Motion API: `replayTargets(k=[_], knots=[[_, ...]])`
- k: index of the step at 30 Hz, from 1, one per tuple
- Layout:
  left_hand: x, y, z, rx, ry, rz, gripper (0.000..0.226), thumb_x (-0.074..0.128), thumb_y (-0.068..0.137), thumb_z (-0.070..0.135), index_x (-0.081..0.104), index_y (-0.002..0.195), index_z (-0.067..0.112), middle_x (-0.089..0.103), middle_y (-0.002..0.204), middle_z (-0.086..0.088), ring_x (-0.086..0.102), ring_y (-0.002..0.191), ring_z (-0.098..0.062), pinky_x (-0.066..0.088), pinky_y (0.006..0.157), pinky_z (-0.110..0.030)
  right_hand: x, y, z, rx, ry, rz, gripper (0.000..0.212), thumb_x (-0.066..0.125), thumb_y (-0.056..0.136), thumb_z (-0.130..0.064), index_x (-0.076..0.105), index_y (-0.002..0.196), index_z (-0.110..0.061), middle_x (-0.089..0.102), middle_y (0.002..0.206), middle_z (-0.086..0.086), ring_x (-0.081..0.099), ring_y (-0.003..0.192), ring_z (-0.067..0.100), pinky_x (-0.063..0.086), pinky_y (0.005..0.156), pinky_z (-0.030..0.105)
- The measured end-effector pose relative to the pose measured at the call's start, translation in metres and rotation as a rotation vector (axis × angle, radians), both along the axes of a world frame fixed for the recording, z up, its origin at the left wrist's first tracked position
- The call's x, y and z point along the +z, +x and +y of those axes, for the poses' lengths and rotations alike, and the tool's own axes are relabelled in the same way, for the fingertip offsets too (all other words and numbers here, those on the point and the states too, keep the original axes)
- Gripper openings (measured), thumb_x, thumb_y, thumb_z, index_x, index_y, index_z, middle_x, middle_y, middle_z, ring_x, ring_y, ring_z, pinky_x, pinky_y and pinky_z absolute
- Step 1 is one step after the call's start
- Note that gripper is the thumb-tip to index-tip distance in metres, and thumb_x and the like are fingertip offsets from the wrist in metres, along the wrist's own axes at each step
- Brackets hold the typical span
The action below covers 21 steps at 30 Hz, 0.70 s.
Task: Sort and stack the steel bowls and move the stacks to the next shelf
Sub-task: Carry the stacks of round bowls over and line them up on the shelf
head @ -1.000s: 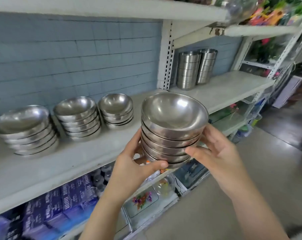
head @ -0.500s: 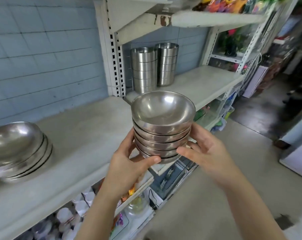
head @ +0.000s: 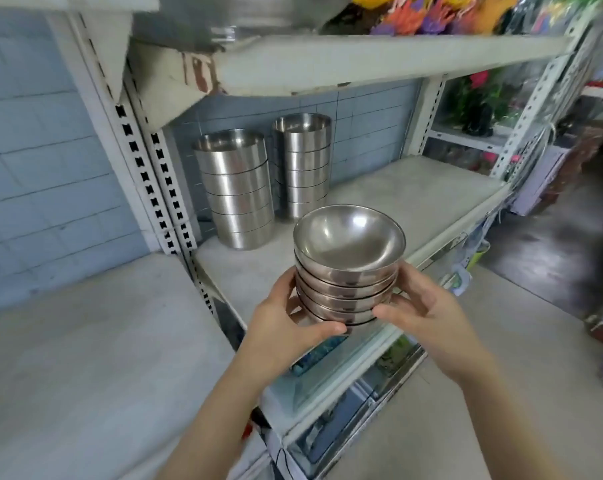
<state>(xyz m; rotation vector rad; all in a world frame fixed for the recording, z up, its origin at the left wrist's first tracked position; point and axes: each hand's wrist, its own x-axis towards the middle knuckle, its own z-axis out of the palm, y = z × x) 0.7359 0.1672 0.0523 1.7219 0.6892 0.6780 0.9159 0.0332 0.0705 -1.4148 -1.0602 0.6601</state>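
Steel bowls (head: 348, 282), nested in one stack, are gripped by curled fingers of the left hand (head: 286, 327) and the right hand (head: 428, 313), with two taller stacks (head: 236, 188) set on the shelf (head: 414, 195) at eleven o'clock.

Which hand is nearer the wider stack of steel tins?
Left. The left hand holds the bowl stack on the side toward the wider tin stack; the right hand holds the opposite side.
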Motion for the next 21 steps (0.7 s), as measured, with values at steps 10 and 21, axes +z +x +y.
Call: replayTargets(k=[10,21], knots=[[-0.023,0.192,0.047,0.326,-0.111,-0.044,0.102,0.091,0.043,0.041,0.038,0.130,0.036,0.061,0.121,0.017,0.061,0.112,0.000,0.050,0.101,-0.036,-0.019,0.216,0.113,0.368,-0.120,0.061,0.091,0.089,0.064,-0.025,0.045,0.143,-0.023,0.060,0.137,-0.017,0.055,0.128,0.003,0.045,0.099,0.016],[-0.036,0.331,0.093,0.552,-0.113,0.047,0.111,0.089,0.042,0.053,0.036,0.136,0.027,0.061,0.123,0.015,0.064,0.111,-0.005,0.050,0.100,-0.039,-0.034,0.366,0.214,0.536,-0.182,0.028,0.077,0.078,0.075,0.004,0.047,0.141,-0.020,0.062,0.136,-0.003,0.057,0.127,0.008,0.043,0.107,0.022]])
